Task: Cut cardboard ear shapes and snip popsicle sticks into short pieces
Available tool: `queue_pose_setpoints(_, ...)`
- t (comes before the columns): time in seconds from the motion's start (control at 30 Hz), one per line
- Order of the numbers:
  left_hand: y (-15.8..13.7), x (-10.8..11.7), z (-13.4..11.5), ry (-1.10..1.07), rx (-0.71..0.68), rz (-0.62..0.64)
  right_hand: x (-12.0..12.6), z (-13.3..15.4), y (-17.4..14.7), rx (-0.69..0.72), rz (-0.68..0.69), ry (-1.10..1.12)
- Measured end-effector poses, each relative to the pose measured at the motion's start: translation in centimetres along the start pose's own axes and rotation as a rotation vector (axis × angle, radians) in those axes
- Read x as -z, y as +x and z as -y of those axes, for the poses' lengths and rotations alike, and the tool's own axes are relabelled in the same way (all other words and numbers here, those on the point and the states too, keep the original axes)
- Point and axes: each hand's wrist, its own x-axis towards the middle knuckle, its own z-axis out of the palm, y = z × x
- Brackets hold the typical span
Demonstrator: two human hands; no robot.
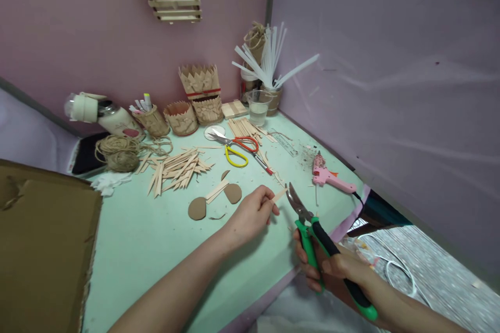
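Note:
Pinched in the fingers of my left hand [255, 210] is a flat wooden craft stick [279, 196]. Its far end reaches the jaws of the pruning shears [300, 207], whose blades stand apart; whether they touch the stick I cannot tell. My right hand [332, 265] is wrapped round the green and black handles. Left of my left hand lie cardboard pieces with rounded edges [233, 193] and two short stick pieces [216, 191]. A heap of cut, pointed sticks [179, 169] sits farther left.
Scissors with red and yellow handles [236, 151] lie mid-table. A pink glue gun [332, 179] rests at the right edge, its cord hanging off. Along the wall stand stick-covered pots [182, 118], a plastic cup [258, 109] and a flask [117, 119]. Twine [121, 153] and a cardboard box [47, 250] are left.

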Motion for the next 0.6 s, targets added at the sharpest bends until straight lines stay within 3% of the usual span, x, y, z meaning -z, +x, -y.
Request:
queue_pose_setpoints(0.07,-0.1,0.0,-0.2,-0.036,-0.005,0.004,0.1,-0.1,0.1,-0.003,0.000,-0.002)
queue_pose_setpoints(0.23,0.2,0.3,-0.5,-0.186,0.067,-0.130,0.3,-0.4,0.0,0.000,-0.028,-0.003)
queue_pose_setpoints(0.4,0.8,0.5,0.4,-0.461,0.166,-0.063,-0.2,-0.2,-0.5,0.002,-0.052,-0.016)
queue_pose_setpoints(0.6,1.1,0.2,0.9,-0.515,0.189,-0.051,0.1,-0.2,-0.1,-0.047,-0.085,-0.135)
